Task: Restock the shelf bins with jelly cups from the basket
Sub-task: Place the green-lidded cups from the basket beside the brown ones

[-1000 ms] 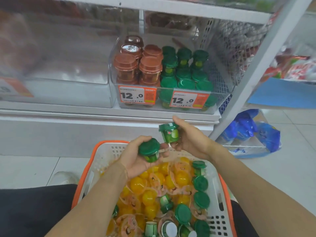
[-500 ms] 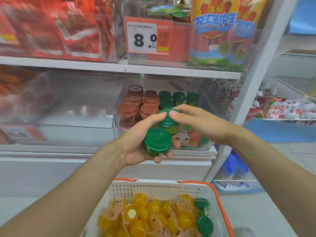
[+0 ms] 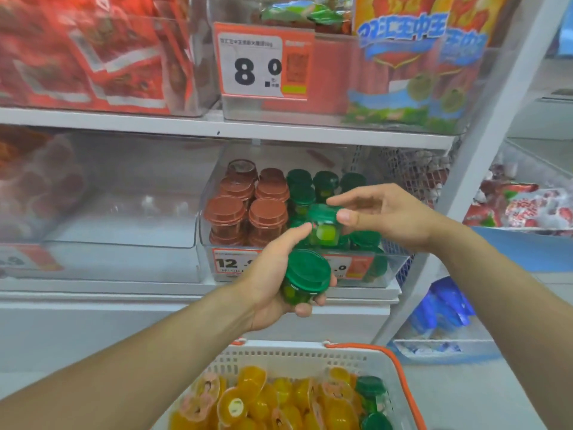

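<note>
Sideways, lid nearward: green jelly cup (image 3: pixel 305 277)

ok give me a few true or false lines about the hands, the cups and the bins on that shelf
1. The left hand grips a green-lidded cup. True.
2. The right hand is empty. False: it pinches a second green cup in front of the bin.
3. Brown-lidded cups sit left of the green ones in that bin. True.
4. The basket holds only green cups. False: mostly yellow jelly cups.
5. The price tag on the upper shelf reads 12.0. False: 8.0.
</note>
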Tool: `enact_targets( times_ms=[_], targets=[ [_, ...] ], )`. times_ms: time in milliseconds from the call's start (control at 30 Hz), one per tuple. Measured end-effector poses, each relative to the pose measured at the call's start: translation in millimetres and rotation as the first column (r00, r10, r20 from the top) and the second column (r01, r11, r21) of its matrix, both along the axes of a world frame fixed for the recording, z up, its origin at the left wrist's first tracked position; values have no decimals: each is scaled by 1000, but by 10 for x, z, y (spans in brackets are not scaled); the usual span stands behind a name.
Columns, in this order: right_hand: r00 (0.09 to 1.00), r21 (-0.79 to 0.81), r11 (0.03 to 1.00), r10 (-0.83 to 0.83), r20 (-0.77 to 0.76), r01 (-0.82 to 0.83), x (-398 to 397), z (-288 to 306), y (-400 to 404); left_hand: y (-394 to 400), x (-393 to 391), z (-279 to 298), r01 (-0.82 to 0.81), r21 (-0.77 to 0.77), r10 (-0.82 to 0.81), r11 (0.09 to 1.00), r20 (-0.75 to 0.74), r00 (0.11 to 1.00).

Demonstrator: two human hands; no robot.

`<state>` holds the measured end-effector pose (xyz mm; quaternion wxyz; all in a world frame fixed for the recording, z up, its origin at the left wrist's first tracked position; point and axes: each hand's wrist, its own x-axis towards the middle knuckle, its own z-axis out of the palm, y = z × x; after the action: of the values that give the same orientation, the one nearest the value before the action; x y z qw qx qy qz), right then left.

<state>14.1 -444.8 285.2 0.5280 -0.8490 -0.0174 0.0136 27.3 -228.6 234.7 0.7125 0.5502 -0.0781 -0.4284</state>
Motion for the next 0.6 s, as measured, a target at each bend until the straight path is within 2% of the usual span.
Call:
enact_targets(
  times_ms=[133, 267, 600],
  targets=[
    [982, -174, 966, -182, 58, 189, 299, -106, -207, -37, -14, -190, -63, 87, 65, 994, -18, 998],
    [954, -281, 911, -282, 105, 301, 597, -293, -251, -77, -24, -260, -77, 116, 81, 990, -30, 996],
    [937, -476, 807, -310, 161, 349, 902, -630, -239, -103, -35, -304, -88, 114, 93, 990, -37, 995]
  ],
)
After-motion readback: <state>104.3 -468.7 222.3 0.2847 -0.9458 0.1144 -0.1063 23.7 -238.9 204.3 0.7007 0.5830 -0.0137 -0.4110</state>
